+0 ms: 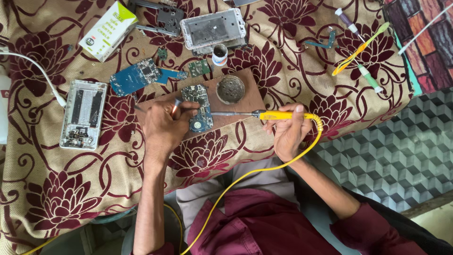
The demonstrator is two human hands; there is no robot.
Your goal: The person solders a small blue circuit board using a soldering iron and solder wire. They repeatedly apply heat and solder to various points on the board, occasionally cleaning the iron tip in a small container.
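Yellow-handled soldering iron (264, 114), gripped in right hand (289, 130), tip at blue circuit board (198, 107) on brown board (245, 101). Left hand (163, 123) closed on thin tool (175, 107) over circuit board. Floral-clothed table (71, 189); opened phone (83, 114) left.

Worktop (42, 189) covered in beige cloth with maroon floral pattern. Opened phone chassis (83, 114) at left edge, white cable (40, 71) running beside it. Blue circuit board (137, 76) near centre-left, small green board (199, 68) just right of it. White and green carton (108, 29) at upper left. Second phone frame (213, 29) at top centre, dark metal bracket (163, 18) to its left. Small round tin (219, 54) below that frame. Yellow tweezers (358, 49) and screwdrivers (369, 78) at upper right. Grey cube-patterned floor (391, 156) at right.
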